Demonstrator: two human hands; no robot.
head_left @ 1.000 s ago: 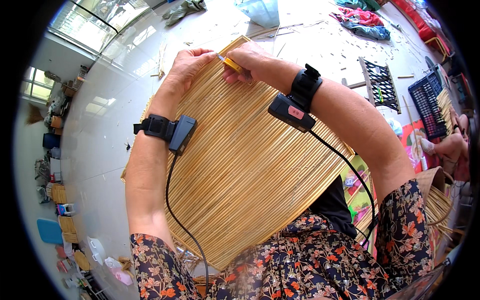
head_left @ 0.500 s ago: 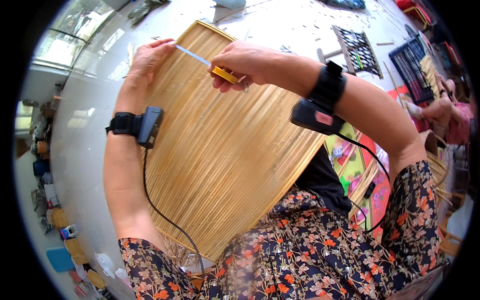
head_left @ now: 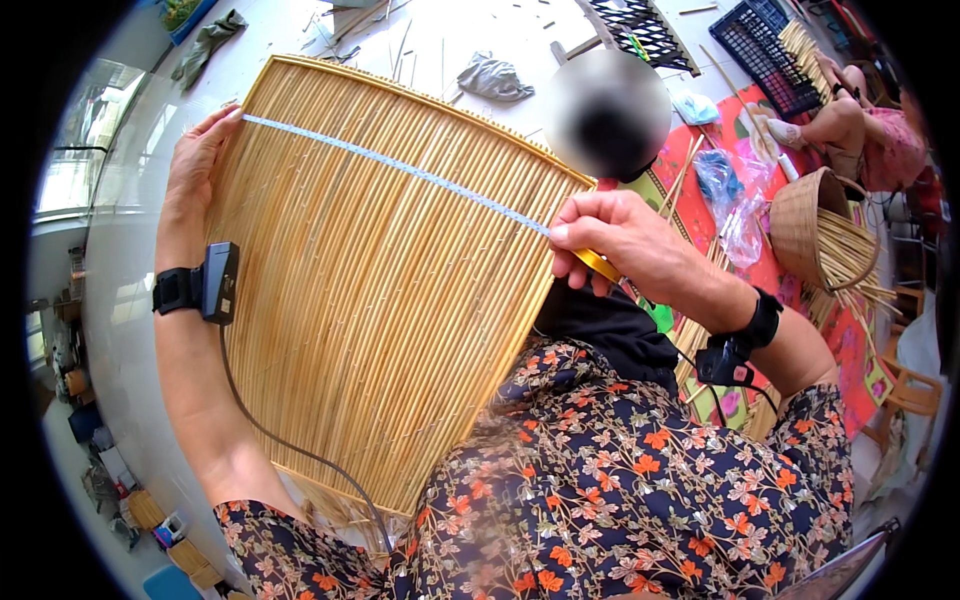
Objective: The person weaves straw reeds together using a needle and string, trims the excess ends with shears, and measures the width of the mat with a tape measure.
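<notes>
A large panel of thin bamboo-like sticks (head_left: 350,290), framed along its edges, leans across my lap. A tape measure (head_left: 400,167) is drawn out over its upper part, its pale blue blade taut from the left edge to the right edge. At the left edge my left hand (head_left: 203,158) pinches the blade's end against the panel. My right hand (head_left: 618,232), beside the right edge, grips the yellow case, which its fingers partly cover.
On the right, a wicker basket (head_left: 800,225) with loose sticks lies tipped on a red patterned mat (head_left: 750,110). A person (head_left: 860,130) sits beyond, near a dark crate (head_left: 765,60). Someone's blurred head (head_left: 610,115) is close beyond my right hand. A grey cloth (head_left: 495,77) lies on the floor.
My right hand has moved right and toward me with the case, so much more blade is out and now spans the panel. My left hand stays at the left edge; the view has shifted.
</notes>
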